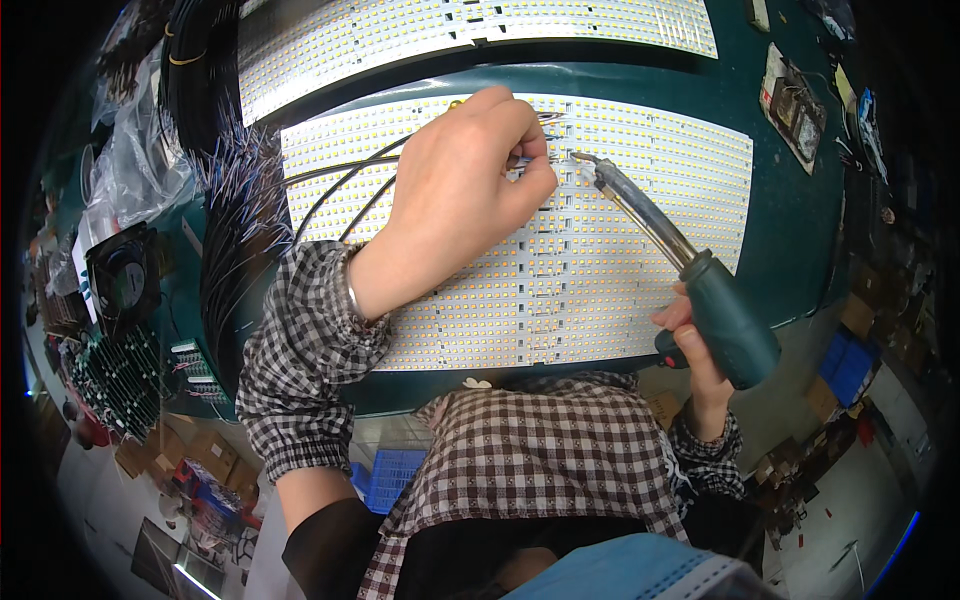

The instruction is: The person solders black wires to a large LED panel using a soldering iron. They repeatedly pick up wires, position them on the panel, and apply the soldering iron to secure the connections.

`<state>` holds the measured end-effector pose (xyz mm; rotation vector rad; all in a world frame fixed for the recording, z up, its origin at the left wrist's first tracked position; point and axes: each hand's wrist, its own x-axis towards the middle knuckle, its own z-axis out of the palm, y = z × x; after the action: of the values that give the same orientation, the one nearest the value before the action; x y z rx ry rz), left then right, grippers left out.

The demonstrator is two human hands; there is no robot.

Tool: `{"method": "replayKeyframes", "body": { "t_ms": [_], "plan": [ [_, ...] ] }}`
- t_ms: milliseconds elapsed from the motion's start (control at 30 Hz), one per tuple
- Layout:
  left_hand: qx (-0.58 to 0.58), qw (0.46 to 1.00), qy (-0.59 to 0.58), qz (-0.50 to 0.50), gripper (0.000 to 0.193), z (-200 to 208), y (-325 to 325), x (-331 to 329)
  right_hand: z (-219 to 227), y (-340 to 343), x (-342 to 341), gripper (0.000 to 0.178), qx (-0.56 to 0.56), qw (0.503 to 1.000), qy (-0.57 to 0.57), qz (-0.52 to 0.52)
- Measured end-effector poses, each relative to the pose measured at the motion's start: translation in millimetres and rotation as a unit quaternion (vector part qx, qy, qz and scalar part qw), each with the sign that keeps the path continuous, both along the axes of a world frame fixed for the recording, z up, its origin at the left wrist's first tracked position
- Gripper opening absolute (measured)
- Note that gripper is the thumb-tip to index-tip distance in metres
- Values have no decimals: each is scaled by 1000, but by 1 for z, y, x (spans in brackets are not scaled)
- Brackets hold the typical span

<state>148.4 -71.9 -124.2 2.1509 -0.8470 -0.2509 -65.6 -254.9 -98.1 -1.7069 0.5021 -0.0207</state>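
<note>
A white LED strip panel (655,215) with rows of small yellowish LEDs lies flat on the green table. Over its upper middle, the thumb and fingers of my left hand (460,165) are pinched together around the end of a thin wire, partly hidden by the fingers. Black cables (345,166) run out to the left from beneath that hand. My right hand (700,365) grips the green handle of a soldering iron (733,318). The iron slants up and left, its bent tip at the panel's central column of contacts, just right of my left fingertips.
Another LED panel (480,28) lies beyond this one. At the left hangs a thick bundle of black cables with stripped, coloured ends (240,185), next to clear plastic bags (135,180) and a black fan (125,283). A soldering tray (792,108) lies at the far right.
</note>
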Motion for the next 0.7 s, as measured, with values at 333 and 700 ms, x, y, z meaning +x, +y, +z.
{"method": "replayKeyframes", "body": {
  "t_ms": [333, 700],
  "plan": [
    [-36, 998, 57, -18, 8, 3, 2, 5, 9, -1, 12, 46, 46, 995, -52, -70],
    [39, 994, 31, -95, 10, 11, -3, 19, 9, -7, 11, 46, 90, 993, -59, -52]
  ]
}}
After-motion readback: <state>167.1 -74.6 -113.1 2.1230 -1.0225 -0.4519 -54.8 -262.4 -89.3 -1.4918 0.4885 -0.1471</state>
